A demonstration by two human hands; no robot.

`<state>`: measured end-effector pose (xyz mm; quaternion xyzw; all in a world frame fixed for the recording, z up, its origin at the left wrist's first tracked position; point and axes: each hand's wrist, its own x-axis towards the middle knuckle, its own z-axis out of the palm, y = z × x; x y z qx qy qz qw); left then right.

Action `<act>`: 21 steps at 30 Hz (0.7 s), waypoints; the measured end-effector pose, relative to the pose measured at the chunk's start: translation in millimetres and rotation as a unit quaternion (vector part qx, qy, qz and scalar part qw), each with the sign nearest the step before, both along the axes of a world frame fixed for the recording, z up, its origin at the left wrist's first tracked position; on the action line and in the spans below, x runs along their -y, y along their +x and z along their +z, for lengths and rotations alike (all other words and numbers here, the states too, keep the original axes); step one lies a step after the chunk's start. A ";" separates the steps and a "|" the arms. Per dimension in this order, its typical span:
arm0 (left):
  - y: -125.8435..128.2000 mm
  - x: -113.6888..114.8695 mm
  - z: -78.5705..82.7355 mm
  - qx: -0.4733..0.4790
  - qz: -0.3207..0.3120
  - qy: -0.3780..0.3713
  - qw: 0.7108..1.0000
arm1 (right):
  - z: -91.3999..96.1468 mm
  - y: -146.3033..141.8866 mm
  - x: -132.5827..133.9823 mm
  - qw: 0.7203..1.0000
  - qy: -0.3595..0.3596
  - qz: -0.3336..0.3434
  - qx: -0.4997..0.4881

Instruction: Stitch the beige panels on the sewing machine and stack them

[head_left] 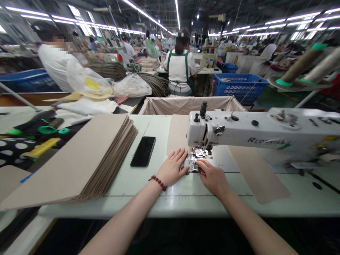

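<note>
My left hand (174,168) lies flat, fingers spread, at the left of the sewing machine's metal bed plate (190,163). Its fingertips reach the near edge of a beige panel (177,132). Curled at the plate's right side is my right hand (214,177); its thumb and fingers close around something small and dark, mostly hidden. Just beyond both hands stands the white sewing machine (239,127), its presser foot (203,152) above the plate. Another beige piece (259,173) extends from under the machine arm toward the table's front.
A thick stack of beige panels (79,159) fills the left of the table, with a black phone (143,151) beside it. Behind are a cloth-lined bin (191,105) and a blue crate (239,86). Thread cones (297,65) stand at right. Co-workers (180,67) sit farther back.
</note>
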<state>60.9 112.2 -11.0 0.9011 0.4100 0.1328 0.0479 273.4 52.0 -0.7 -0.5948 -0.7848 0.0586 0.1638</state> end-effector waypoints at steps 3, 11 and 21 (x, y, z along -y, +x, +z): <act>0.5 1.6 2.9 0.007 0.011 0.011 1.000 | 3.2 -1.3 3.1 1.000 0.005 -0.005 0.005; -7.3 20.3 23.5 0.019 0.153 0.046 0.987 | 12.6 -1.8 6.5 1.000 0.000 0.000 -0.007; -82.1 120.2 2.0 -0.001 0.103 -0.014 0.995 | 20.0 36.4 111.3 0.982 -0.072 -0.074 -0.158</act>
